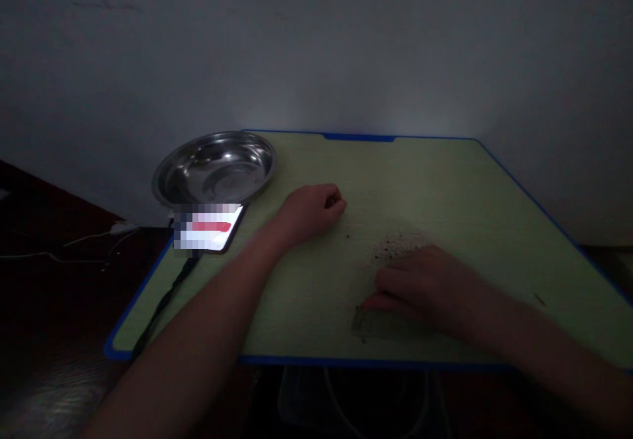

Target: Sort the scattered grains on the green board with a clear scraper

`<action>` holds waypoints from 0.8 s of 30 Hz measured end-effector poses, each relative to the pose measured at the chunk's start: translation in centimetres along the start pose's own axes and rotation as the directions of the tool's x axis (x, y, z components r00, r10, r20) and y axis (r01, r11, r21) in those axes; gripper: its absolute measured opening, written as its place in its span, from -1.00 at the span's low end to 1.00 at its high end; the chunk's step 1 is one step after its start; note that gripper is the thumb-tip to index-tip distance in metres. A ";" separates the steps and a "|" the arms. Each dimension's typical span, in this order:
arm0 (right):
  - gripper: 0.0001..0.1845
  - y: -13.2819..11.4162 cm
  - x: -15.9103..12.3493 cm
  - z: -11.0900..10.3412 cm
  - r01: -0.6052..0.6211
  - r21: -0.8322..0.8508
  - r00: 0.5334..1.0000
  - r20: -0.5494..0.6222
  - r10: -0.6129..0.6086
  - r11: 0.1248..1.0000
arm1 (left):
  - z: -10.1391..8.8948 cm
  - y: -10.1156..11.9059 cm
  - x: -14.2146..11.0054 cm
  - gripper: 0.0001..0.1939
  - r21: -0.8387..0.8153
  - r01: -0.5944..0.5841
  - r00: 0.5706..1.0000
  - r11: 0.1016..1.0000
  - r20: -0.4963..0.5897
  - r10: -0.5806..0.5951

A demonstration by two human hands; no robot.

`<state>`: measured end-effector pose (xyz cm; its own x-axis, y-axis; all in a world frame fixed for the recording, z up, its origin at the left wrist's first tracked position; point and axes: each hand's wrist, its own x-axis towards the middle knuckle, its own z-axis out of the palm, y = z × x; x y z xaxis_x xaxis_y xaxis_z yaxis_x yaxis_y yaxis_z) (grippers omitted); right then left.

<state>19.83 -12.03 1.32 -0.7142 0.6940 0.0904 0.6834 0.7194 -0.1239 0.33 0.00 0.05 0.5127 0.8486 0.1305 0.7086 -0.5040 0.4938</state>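
Observation:
My left hand [310, 212] rests on the green tabletop [420, 182] with its fingers curled in. What it holds, if anything, is hidden. On the right, my right hand [413, 284] is low over the table, its thumb and fingers drawn together. Dark specks [360, 308] lie at its fingertip, too small to name. Just beyond that hand is a scatter of small pale grains [403, 240] with several dark bits among them. Below the hand, a dim patch on the table could be a shadow or a thin clear thing; I cannot tell.
A shiny metal basin [217, 169] stands at the back left. In front of it lies a lit phone [222, 228], with a dark strap [171, 294] running to the table's front edge. A grey wall [316, 50] rises behind. A clear container [301, 396] sits below the table.

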 end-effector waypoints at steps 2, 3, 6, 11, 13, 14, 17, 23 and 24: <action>-0.54 -0.2 0.6 -0.1 0.043 -0.054 0.999 -0.016 -0.043 0.998 | 0.0 0.0 0.0 -0.79 0.000 0.011 1.000 1.000 0.008 -0.011; -0.54 -0.3 0.9 -0.1 0.061 -0.072 0.998 -0.017 -0.062 0.996 | -0.1 0.0 0.0 -0.79 0.001 0.013 1.000 1.000 0.012 -0.013; -0.52 -0.4 1.3 -0.2 0.101 -0.089 0.994 -0.031 -0.104 0.991 | -0.1 -0.1 0.0 -0.79 0.001 0.006 1.000 1.000 0.011 -0.006; -0.43 0.2 0.4 -0.3 0.081 -0.042 0.993 -0.080 -0.084 0.996 | -0.1 0.0 0.0 -0.80 0.010 0.001 1.000 1.000 0.005 -0.001; -0.41 0.5 -0.3 -0.3 0.051 -0.022 0.997 -0.060 -0.053 0.998 | -0.1 0.1 0.0 -0.80 0.005 0.005 1.000 1.000 0.007 -0.005; -0.40 0.6 -0.6 -0.2 0.040 -0.013 0.998 -0.046 -0.041 0.999 | -0.1 0.1 0.0 -0.80 0.004 0.008 1.000 1.000 0.007 -0.008; -0.41 0.5 -1.2 0.0 0.033 0.012 0.999 -0.026 -0.033 0.999 | 0.0 0.1 0.0 -0.80 0.007 0.014 1.000 1.000 0.008 -0.014; -0.45 -0.1 -1.4 0.3 0.047 0.055 0.999 -0.013 -0.046 0.997 | 0.1 -0.1 0.0 -0.79 0.009 0.000 1.000 1.000 -0.002 0.000; -0.45 -0.2 -1.4 0.2 0.044 0.053 0.999 -0.012 -0.043 0.998 | 0.1 -0.1 0.0 -0.80 0.012 0.000 1.000 1.000 -0.003 0.000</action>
<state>20.67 -13.17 1.00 -0.7413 0.6625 0.1076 0.6425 0.7468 -0.1720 0.33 0.05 -0.03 0.5110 0.8492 0.1333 0.7145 -0.5058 0.4835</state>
